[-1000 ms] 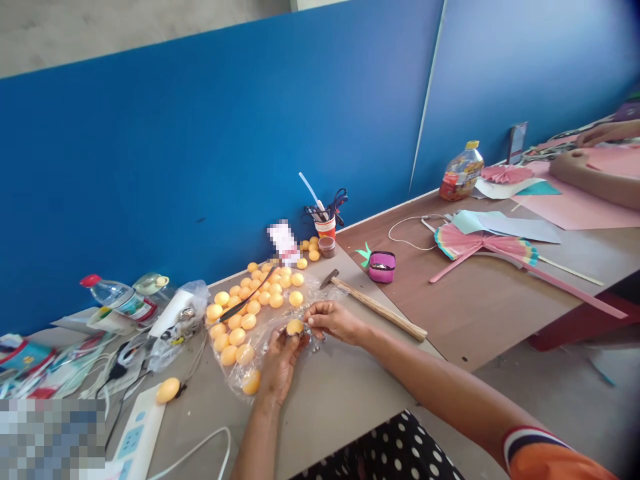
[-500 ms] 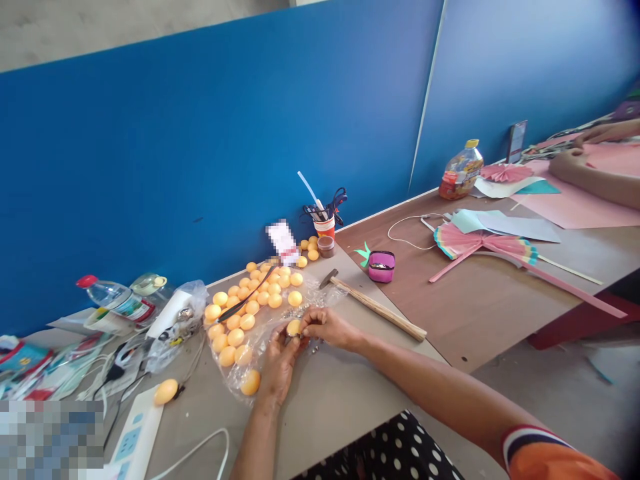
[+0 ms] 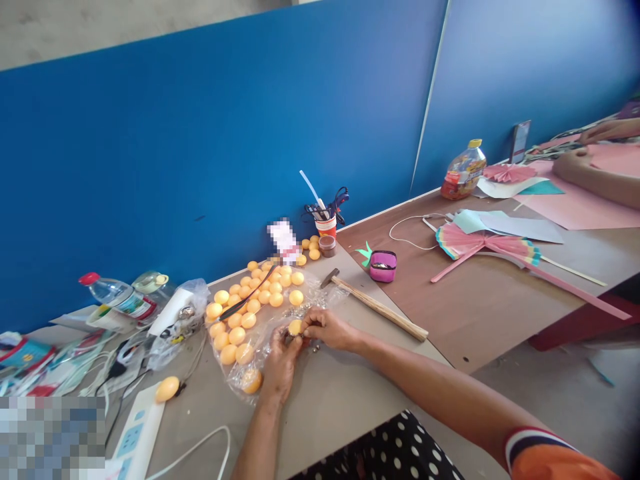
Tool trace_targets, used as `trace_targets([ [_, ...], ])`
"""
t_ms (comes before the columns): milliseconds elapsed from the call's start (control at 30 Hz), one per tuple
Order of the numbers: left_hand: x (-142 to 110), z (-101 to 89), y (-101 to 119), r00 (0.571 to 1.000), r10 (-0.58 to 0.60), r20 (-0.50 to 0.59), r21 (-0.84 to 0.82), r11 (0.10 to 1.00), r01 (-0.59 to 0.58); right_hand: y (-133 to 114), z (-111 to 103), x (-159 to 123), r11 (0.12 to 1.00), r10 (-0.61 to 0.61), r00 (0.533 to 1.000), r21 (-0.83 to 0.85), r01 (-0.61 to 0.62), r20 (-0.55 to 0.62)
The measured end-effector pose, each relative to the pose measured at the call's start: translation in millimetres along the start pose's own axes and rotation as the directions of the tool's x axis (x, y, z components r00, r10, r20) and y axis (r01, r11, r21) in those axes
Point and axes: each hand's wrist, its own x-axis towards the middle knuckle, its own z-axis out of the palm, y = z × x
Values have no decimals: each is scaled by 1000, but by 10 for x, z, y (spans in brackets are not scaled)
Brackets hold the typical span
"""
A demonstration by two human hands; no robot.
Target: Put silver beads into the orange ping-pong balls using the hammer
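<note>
My left hand (image 3: 281,363) is closed around an orange-yellow ball (image 3: 295,327), the size of a table tennis ball, above the grey tabletop. My right hand (image 3: 327,329) is pinched at the right side of this ball; what its fingertips hold, if anything, is too small to make out. Small shiny bits (image 3: 315,347) lie just under the fingers. Behind my hands many similar orange balls (image 3: 249,320) rest on a clear plastic bag (image 3: 265,337), with a dark strap (image 3: 247,295) across them. A wooden-handled hammer (image 3: 380,308) lies to the right.
A power strip (image 3: 133,430) with a ball on it lies at left, near cables and a red-capped bottle (image 3: 120,298). A paper cup (image 3: 327,227) of tools and a purple pouch (image 3: 383,266) stand behind. Pink paper fans (image 3: 483,243) and a co-worker's arms (image 3: 595,175) are at right.
My right hand has come slightly left and down, closer against the ball. My left hand keeps hold of the ball in nearly the same place.
</note>
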Motion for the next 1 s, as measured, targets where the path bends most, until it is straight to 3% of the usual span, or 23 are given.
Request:
trace_targets([
  [300, -35, 38, 29, 999, 31, -15, 22, 999, -30, 16, 41, -6, 980, 150, 989, 130, -149, 3],
  [1000, -57, 72, 53, 994, 70, -79, 166, 984, -56, 55, 143, 5, 976, 198, 977, 102, -190, -73],
])
